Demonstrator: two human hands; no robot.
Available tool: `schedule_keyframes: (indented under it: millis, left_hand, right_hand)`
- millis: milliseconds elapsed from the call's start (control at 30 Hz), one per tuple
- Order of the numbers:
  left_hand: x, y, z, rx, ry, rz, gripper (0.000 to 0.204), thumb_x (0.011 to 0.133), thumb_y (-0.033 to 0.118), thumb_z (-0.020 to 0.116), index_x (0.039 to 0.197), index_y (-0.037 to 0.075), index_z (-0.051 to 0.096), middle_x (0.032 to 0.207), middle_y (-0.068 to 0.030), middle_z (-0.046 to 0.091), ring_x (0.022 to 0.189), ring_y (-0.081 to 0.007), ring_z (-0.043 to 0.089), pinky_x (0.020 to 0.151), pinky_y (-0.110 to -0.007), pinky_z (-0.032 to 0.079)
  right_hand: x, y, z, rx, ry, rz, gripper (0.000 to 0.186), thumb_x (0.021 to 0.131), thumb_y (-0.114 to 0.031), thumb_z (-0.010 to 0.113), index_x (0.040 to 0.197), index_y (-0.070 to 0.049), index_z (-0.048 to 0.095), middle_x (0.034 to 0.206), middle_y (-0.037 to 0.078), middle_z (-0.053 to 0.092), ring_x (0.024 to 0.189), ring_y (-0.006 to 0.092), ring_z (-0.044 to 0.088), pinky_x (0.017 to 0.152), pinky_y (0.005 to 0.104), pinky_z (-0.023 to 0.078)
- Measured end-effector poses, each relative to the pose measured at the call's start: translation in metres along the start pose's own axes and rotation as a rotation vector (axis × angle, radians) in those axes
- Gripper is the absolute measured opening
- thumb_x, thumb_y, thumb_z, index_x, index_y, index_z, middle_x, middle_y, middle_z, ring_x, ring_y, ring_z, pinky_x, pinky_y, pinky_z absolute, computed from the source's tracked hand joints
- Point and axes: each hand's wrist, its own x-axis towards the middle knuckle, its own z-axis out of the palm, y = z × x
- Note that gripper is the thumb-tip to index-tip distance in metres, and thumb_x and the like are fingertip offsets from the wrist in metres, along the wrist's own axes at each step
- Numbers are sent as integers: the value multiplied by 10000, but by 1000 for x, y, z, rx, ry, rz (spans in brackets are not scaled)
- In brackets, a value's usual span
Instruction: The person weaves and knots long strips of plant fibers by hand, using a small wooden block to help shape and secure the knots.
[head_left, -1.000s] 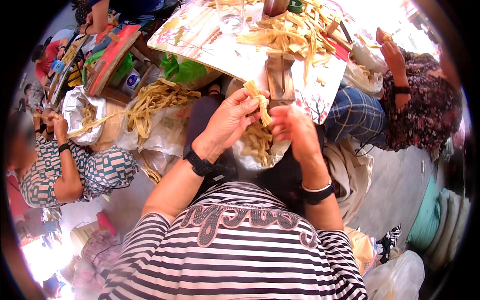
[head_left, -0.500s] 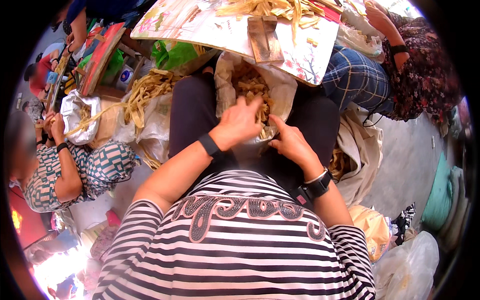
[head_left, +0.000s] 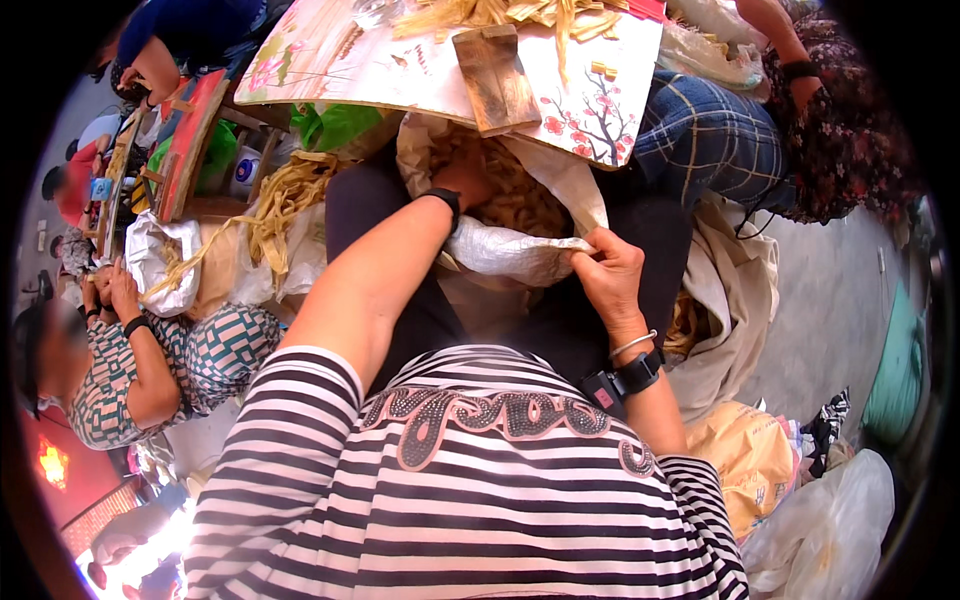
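Note:
A white woven sack (head_left: pixel 512 254) stands open between my knees, filled with tan dried strips (head_left: pixel 532 205). My left hand (head_left: pixel 468 178) reaches down into the sack among the strips, and its fingers are hidden there. At the sack's right rim, my right hand (head_left: pixel 612 268) pinches the edge between thumb and fingers and holds it out. Just beyond the sack, a wooden block (head_left: pixel 495 80) with a raised piece on top lies at the near edge of a flower-printed board (head_left: pixel 345 65).
Long yellowish strips (head_left: pixel 490 12) are piled on the board, and more strips (head_left: pixel 275 205) hang at the left. A beige sack (head_left: pixel 735 290) lies by my right leg. Co-workers sit to the left and far right. A clear plastic bag (head_left: pixel 830 530) is at the lower right.
My left hand has gone deeper into the sack. My right hand has moved right and taken hold of the rim, and the sack's mouth is spread wider.

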Motion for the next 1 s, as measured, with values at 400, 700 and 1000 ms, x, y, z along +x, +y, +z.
schedule_keyframes:
  millis: [400, 700, 1000]
  left_hand:
    - [-68, 30, 23, 232, -389, 507, 582, 654, 266, 717, 1191, 99, 569, 1207, -154, 572, 1130, -303, 531, 934, -373, 419]
    - [-89, 47, -2, 667, -549, 164, 522, 718, 395, 594, 1142, 93, 619, 1140, -159, 612, 1040, -296, 599, 851, -382, 480]
    - [-102, 57, -2, 601, -337, 148, 335, 717, 306, 586, 926, 71, 702, 966, -158, 670, 924, -308, 644, 773, -395, 510]
  right_hand:
    - [9, -10, -7, 138, -216, -115, 135, 731, -79, 590, 843, -10, 623, 599, 106, 585, 544, 192, 579, 539, 305, 463]
    - [-62, 154, -132, -736, 189, 529, 276, 810, -236, 562, 826, 24, 656, 870, 257, 643, 847, 429, 610, 769, 458, 478]
    - [-71, 171, -158, -66, 192, 627, 275, 818, -296, 604, 759, -28, 627, 639, 67, 610, 563, 182, 560, 540, 315, 447]
